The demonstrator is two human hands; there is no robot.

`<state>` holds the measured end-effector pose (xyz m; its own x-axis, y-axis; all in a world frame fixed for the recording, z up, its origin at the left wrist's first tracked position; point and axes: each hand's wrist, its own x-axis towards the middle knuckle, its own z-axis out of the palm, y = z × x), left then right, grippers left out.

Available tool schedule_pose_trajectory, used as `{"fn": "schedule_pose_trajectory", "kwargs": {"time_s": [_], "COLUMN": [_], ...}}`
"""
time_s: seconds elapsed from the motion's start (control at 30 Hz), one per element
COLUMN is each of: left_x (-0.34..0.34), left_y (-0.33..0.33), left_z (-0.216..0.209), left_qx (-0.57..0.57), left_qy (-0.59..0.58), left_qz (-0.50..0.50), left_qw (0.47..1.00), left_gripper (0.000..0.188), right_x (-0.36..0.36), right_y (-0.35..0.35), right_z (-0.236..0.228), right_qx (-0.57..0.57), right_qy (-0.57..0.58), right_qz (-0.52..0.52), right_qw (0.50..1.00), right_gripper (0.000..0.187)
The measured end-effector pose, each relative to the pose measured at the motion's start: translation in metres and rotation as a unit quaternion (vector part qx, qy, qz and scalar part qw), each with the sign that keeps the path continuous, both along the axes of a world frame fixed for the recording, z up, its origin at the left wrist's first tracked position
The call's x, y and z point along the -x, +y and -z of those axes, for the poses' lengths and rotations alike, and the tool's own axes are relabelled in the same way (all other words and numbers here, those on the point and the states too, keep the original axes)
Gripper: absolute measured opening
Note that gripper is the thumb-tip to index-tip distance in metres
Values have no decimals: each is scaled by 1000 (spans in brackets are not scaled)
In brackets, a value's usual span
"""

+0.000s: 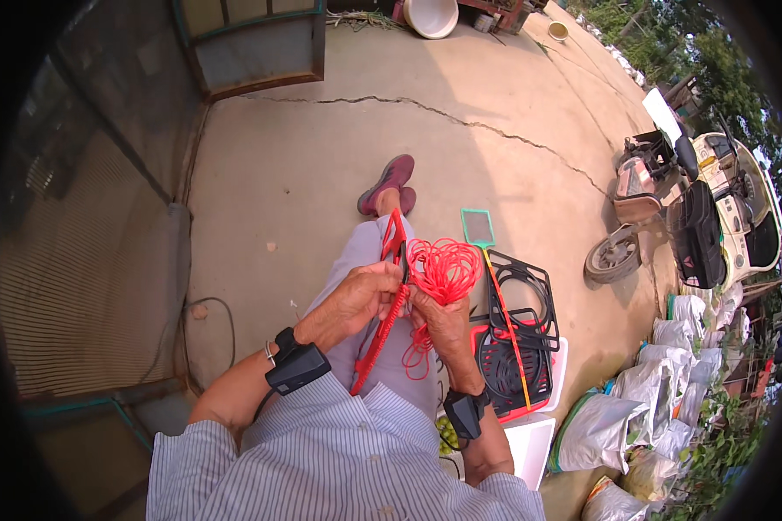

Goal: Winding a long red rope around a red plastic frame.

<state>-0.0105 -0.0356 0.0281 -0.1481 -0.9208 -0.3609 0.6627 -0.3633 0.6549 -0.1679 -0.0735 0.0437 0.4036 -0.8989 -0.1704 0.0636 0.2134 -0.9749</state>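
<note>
A bundle of looped red cord (445,267) is gripped in my right hand (446,323), with a few loops hanging below the fingers. My left hand (361,300) is closed on the rim of a flat red plastic frame (376,343), seen almost edge-on over my lap. Along the upper part of the frame, near my fingertips, the cord appears to meet the rim. Whether the left fingers also pinch the cord is hidden. Both hands are close together above my thighs.
To my right are black plastic frames (543,306), a red tray (539,405), a fly swatter (478,227) and a white box (530,447). Green fruit (447,434) shows beside my hip. Farther right stand white sacks (595,425) and a scooter (639,195). A mesh screen (96,260) is on the left.
</note>
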Motion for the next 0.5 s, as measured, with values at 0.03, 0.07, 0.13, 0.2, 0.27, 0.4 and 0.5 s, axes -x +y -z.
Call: {"fn": "schedule_pose_trajectory", "kwargs": {"time_s": [0.03,0.07,0.13,0.2,0.27,0.4,0.5], "left_x": [-1,-1,-2,-2,0,4,4], "left_y": [1,1,3,4,3,3,5], "left_z": [0,1,4,7,7,13,13], "left_qx": [6,9,13,16,20,28,29], "left_qy": [-3,-5,0,14,29,39,50], "left_qz": [12,13,12,8,8,20,15], "left_qw": [1000,1000,1000,1000,999,999,998], "left_gripper": [11,11,11,10,9,8,9], "right_x": [1,3,16,26,33,45,62], "right_y": [0,0,-7,-12,-15,-18,-22], "right_z": [-2,-4,-13,-20,-26,-49,-56], "right_qx": [-28,-56,-105,-152,-243,-235,-196], "right_qy": [-35,-70,-112,-152,-171,-65,17], "right_qz": [-16,-32,-98,-164,-239,-267,-281], "right_qw": [999,995,983,963,924,932,939], "right_gripper": [9,8,7,6,7,12,15]}}
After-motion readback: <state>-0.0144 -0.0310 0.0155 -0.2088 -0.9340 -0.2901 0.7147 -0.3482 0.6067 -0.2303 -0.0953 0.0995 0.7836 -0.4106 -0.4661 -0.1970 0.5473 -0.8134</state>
